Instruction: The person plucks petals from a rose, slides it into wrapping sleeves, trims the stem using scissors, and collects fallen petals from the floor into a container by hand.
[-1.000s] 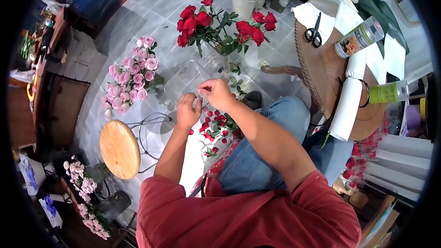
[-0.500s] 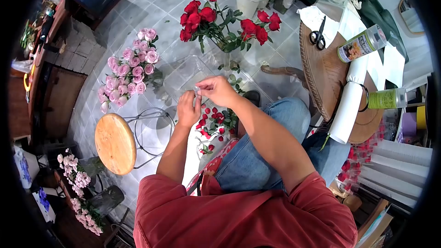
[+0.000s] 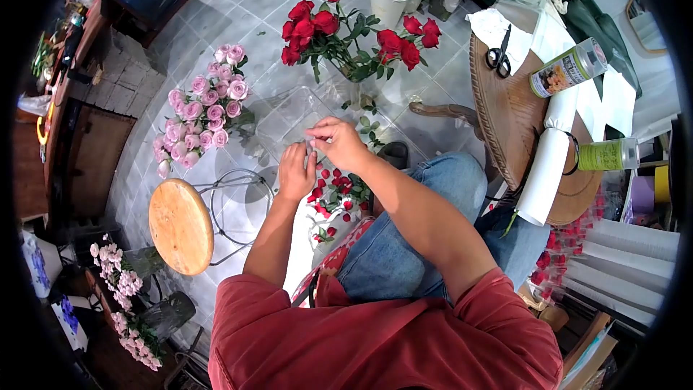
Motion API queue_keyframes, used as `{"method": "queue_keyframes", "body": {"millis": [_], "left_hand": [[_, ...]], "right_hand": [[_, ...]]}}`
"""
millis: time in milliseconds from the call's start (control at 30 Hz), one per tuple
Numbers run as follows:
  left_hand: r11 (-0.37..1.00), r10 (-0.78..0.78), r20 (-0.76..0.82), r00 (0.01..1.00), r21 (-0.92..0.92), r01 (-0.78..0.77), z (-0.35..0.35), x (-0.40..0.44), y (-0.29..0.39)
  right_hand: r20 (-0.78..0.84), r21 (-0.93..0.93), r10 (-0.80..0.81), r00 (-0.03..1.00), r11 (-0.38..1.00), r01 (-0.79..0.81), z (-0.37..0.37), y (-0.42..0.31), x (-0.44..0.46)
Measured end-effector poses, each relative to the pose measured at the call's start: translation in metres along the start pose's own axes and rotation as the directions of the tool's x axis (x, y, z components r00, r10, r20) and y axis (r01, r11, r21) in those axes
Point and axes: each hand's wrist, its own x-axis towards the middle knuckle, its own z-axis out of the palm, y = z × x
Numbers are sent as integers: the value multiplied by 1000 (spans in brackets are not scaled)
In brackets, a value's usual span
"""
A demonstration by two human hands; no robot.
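My left hand [image 3: 295,174] and my right hand [image 3: 341,146] meet in front of me, their fingertips close together. The right thumb and index finger pinch near the tip of the left hand. Between the fingertips is something small and pale, too small to name. My left fingers are bent and drawn together, and what they hold is hidden. Just beyond the hands lies a clear plastic piece [image 3: 294,110], its edges faint against the tiles. Below them, by my knees, are small red rosebuds [image 3: 333,195] with green leaves on a white surface.
Red roses [image 3: 315,23] stand ahead; pink roses [image 3: 207,112] are to the left. A wooden-topped stool [image 3: 180,226] stands near my left arm. On the right, a wooden table [image 3: 498,112] holds scissors [image 3: 499,56], a labelled can [image 3: 567,70] and a white roll [image 3: 546,177].
My right hand has shifted very slightly to the left, its fingers still by the left fingertips. The flowers and furniture stay where they were.
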Motion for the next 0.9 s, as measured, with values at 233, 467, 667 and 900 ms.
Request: {"method": "queue_keyframes", "body": {"millis": [233, 467, 667, 900], "left_hand": [[998, 44, -80, 996, -38, -47, -13, 10, 13], [996, 57, -83, 995, -65, -63, -23, 18, 22], [985, 87, -139, 986, -136, -106, -30, 25, 35], [938, -52, 38, 998, -342, 62, -58, 36, 64]], "right_hand": [[-36, -64, -180, 983, 982, 177, 0, -4, 1], [-57, 108, -110, 992, 987, 116, -5, -21, -1], [-51, 216, -121, 991, 968, 129, -10, -20, 0], [-28, 255, -138, 990, 957, 140, -18, -38, -7]]}}
